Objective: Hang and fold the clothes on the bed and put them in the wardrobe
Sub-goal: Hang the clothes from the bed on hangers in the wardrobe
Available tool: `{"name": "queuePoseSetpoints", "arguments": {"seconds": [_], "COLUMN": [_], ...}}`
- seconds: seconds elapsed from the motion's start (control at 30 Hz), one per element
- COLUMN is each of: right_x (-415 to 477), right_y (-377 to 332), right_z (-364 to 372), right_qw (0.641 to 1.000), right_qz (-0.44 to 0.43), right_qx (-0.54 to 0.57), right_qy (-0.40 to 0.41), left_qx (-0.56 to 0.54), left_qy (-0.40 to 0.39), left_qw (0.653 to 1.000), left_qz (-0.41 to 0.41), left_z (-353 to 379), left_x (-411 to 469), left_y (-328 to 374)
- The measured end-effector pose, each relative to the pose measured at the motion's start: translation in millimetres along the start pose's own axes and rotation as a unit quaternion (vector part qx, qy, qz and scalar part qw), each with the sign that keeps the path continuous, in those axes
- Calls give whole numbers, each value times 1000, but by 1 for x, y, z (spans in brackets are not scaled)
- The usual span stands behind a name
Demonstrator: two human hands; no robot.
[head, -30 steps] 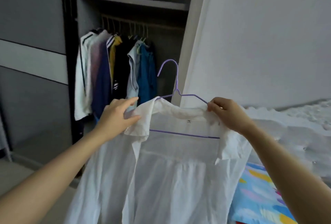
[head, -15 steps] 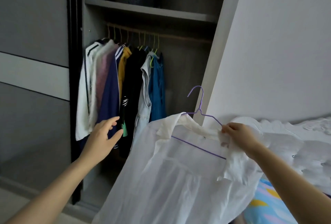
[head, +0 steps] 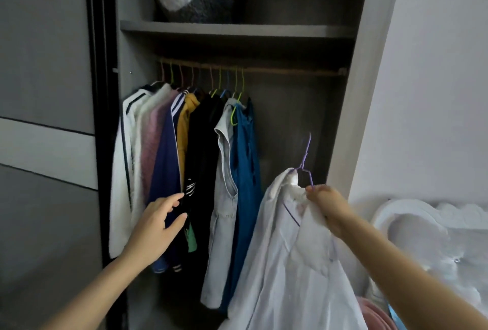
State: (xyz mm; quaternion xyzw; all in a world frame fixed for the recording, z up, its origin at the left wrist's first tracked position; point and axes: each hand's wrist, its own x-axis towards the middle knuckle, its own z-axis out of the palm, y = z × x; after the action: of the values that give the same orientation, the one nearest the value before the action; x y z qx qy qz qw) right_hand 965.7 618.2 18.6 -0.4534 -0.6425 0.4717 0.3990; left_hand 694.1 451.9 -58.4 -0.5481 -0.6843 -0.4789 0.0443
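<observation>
Shirt swung wardrobe-ward — my right hand pinching hanger, left hand spread — I'd hook the bare rail stretch.

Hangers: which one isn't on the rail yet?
The purple hanger carrying the white shirt: its hook is free in the air, below the rail. All the others hook over the rail.

Dim, soft (edges bowed), wardrobe shadowed.
</observation>
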Motion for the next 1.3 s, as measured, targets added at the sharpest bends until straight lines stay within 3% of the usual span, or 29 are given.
{"name": "queuePoseSetpoints", "arguments": {"seconds": [0.2, 0.6, 0.83, 1.13, 1.3], "right_x": [78, 189, 251, 303, 322], "right_y": [-22, -101, -152, -186, -194], "right_z": [20, 49, 79, 121, 141], "right_qw": [992, 974, 960, 944, 928], "right_qz": [-98, -167, -190, -175, -177], "right_qx": [-59, -111, -142, -237, -291], "right_qy": [44, 103, 151, 149, 148], "left_qx": [10, 156, 175, 223, 203], "left_qy": [28, 94, 16, -100, -111], "left_qw": [999, 974, 970, 954, 955], "left_qz": [21, 136, 170, 171, 184], "left_z": [16, 46, 57, 64, 67], "left_x": [73, 239, 325, 369, 375], "left_y": [-6, -5, -15, -45, -55]}}
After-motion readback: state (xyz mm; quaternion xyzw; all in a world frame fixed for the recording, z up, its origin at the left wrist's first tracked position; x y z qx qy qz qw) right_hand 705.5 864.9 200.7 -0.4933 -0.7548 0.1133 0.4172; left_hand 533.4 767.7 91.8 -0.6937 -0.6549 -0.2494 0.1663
